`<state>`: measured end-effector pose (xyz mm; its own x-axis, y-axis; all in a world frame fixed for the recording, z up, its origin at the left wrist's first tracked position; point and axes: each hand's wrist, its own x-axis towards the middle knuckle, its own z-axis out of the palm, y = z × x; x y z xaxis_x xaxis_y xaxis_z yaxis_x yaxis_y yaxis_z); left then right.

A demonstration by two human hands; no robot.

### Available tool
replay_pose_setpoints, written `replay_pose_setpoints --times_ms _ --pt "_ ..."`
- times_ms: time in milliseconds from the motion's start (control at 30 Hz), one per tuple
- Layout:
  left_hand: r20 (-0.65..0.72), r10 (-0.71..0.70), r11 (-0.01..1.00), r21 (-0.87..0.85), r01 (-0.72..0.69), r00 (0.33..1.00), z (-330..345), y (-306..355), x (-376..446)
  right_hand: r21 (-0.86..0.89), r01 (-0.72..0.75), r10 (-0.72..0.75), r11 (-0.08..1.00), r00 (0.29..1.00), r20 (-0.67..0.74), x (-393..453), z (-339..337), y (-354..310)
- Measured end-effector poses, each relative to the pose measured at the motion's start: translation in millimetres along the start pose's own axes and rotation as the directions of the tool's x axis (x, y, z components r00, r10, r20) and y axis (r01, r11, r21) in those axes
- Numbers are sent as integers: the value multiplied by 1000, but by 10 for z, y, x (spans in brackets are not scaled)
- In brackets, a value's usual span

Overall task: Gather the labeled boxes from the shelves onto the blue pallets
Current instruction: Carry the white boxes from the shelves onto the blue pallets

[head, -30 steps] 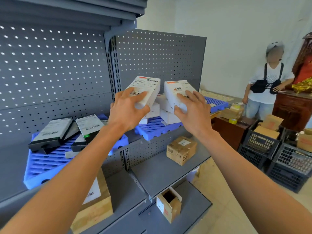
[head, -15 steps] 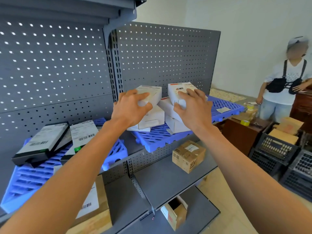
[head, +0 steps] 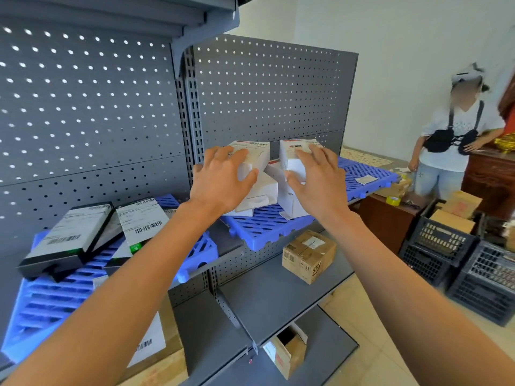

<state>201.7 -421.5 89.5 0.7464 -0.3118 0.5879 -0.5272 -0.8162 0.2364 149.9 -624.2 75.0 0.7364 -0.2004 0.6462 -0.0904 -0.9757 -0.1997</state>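
Both hands setting white boxes on pallet stack.
Left hand (head: 220, 182) grips left white box (head: 252, 158), right hand (head: 317, 181) grips right white box (head: 295, 160); both directly above blue pallet (head: 267, 227).

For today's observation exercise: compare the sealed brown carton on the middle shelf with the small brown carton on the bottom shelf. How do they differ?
1. The sealed brown carton has its flaps closed, while the small brown carton stands open, its inside dark.
2. The sealed carton looks larger than the small one.
3. The sealed carton carries a white label on top; the small carton shows red print on its side.

Both are plain cardboard and rest on grey shelves, not on a blue pallet.
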Motion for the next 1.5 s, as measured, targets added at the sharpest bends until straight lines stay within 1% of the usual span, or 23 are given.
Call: replay_pose_setpoints --times_ms 133,300,400,500,633,733,833,967,1067,1200,1400,1500 --pt "-3 24 999 39 -24 1000 -74 26 -125 -5 12 -12 1000 1000 -1 -96 -75 -32" --pt "-21 0 998 61 1 1000 -202 124 -380 2 68 -68 998 998 18 -284 -239 -60" --pt "-36 -19 997 73 21 999 -281 268 -574 56 110 -112 992 993 30 -448 -368 -53" --pt "-20 -72 994 78 74 997 -345 456 -832 110 160 -166 981 985 50 -642 -489 -20" --pt "16 -156 984 89 154 988 -411 683 -1287 254 210 -241 944 966 96 -949 -594 48" --pt "31 -215 970 126 210 976 -506 799 -1671 331 223 -285 917 946 152 -1202 -633 53" --pt "40 -273 948 182 262 961 -666 853 -2031 385 240 -340 891 915 217 -1455 -647 -24" --pt "33 -372 904 241 353 928 -907 843 -2470 472 293 -449 831 855 260 -1733 -685 -242" --pt "34 -443 861 296 414 896 -1092 836 -2792 545 314 -512 777 820 257 -1919 -702 -443" --pt "30 -531 800 346 490 847 -1314 764 -3214 590 370 -609 717 745 272 -2191 -716 -751" --pt "3 -612 735 370 568 791 -1723 571 -3913 652 422 -706 629 662 252 -2655 -811 -1399" --pt "-43 -651 692 376 616 757 -1994 475 -4332 681 443 -747 583 622 235 -2961 -922 -1789"
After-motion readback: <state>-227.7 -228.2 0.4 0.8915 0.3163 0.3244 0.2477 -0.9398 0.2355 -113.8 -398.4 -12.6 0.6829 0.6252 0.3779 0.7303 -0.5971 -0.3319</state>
